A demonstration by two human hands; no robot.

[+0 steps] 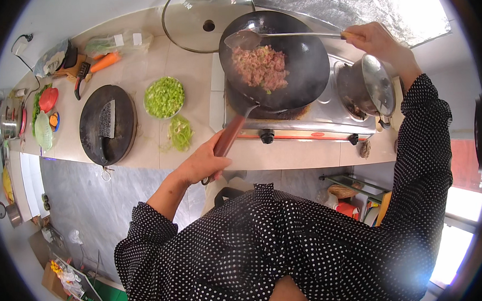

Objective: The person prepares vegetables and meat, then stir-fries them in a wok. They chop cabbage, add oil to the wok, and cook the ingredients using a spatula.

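My left hand point(203, 160) grips the reddish-brown handle point(230, 137) of a dark wok point(306, 71), which is tilted over the left burner of a gas stove. In my right hand point(371, 40) is the end of a metal wok spatula point(300, 35). Its blade lies against the wok's far left wall, touching or right beside a clump of pinkish minced meat point(261, 67) with green bits in it. Faint steam hangs over the wok. A lidded pot point(369, 86) occupies the right burner.
Left of the gas stove point(324, 124) are a bowl of chopped green vegetable point(164, 97), a loose pile of green shreds point(180, 133) and a round chopping board point(129, 131) bearing a cleaver point(106, 120). A glass lid point(191, 21) leans behind. Carrots point(106, 62) lie farther back.
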